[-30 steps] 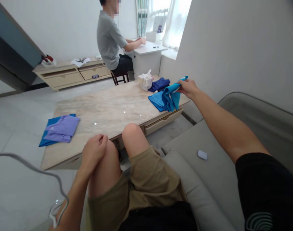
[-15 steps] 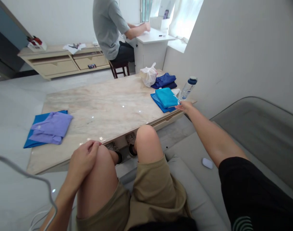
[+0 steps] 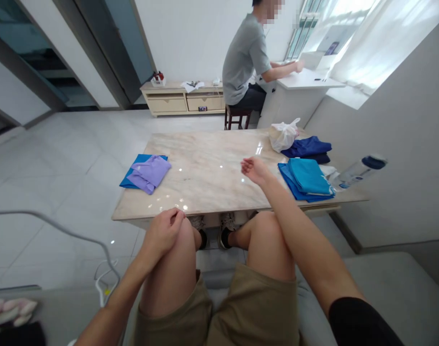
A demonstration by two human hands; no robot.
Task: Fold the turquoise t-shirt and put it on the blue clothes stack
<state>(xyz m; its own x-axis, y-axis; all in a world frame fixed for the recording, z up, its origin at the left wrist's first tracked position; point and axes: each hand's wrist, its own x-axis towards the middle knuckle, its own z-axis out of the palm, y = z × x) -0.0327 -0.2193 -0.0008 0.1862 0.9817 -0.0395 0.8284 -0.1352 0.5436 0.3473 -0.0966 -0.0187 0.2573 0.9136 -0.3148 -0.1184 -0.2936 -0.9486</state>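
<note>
My right hand (image 3: 253, 170) is over the middle of the marble-topped table (image 3: 205, 149), its fingers loosely bent with nothing in them. To its right lies a folded bright blue garment (image 3: 308, 175) with white lettering, on top of a darker blue folded piece. My left hand (image 3: 165, 230) rests on my left knee, its fingers lying loosely over it and holding nothing. Near the table's left end, a folded lilac garment (image 3: 150, 174) lies on a blue piece (image 3: 128, 179).
A white plastic bag (image 3: 283, 135) and navy folded cloth (image 3: 309, 146) lie at the back right, near a clear bottle (image 3: 356, 174) with a blue cap. A person in grey (image 3: 244, 62) sits at a white desk (image 3: 306, 79). A grey cable (image 3: 68, 230) crosses at left.
My right hand has moved left, away from the bright blue garment's edge, to over the table's middle. My left hand stays on my knee. The view has swung left.
</note>
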